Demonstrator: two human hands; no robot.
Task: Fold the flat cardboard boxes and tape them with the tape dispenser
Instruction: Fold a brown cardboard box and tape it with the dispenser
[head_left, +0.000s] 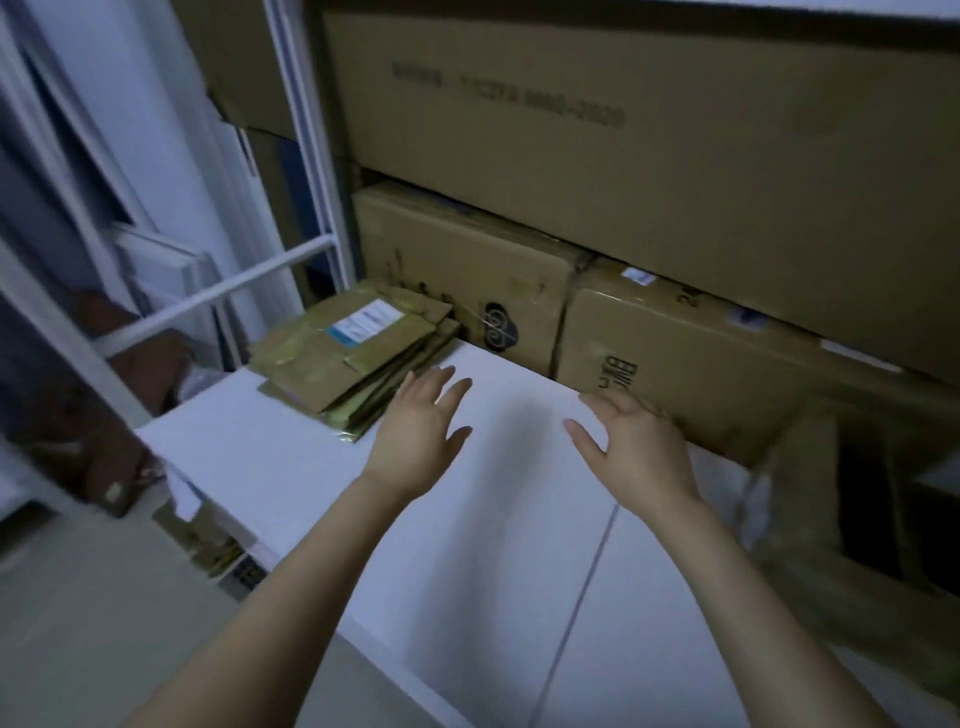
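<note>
Task item: stack of flat, folded brown cardboard boxes (353, 358), lying at the far left corner of the white table top (493, 545).
Item appearance: several flattened boxes piled unevenly with edges offset; glossy tape strips on the top sheet; a white-and-blue label (363, 322) on the top box.
Long axis: diagonal, from near-left to far-right, with the stack's right edge turned toward the hands.
Left hand (418, 436): palm down, fingers straight and spread, holding nothing; fingertips just beside the stack's right edge, contact cannot be confirmed.
Right hand (631, 447): palm down, fingers spread and relaxed, holding nothing; near the table's far edge, well apart from the stack.
Nearer hand: left; the stack lies forward and to the left of it.
Judged next move: a short reach by the left hand to lift the top box off the pile.
Tape dispenser: not in view.
Surroundings: large brown cartons (623, 130) stacked behind the table; image is motion-blurred.
</note>
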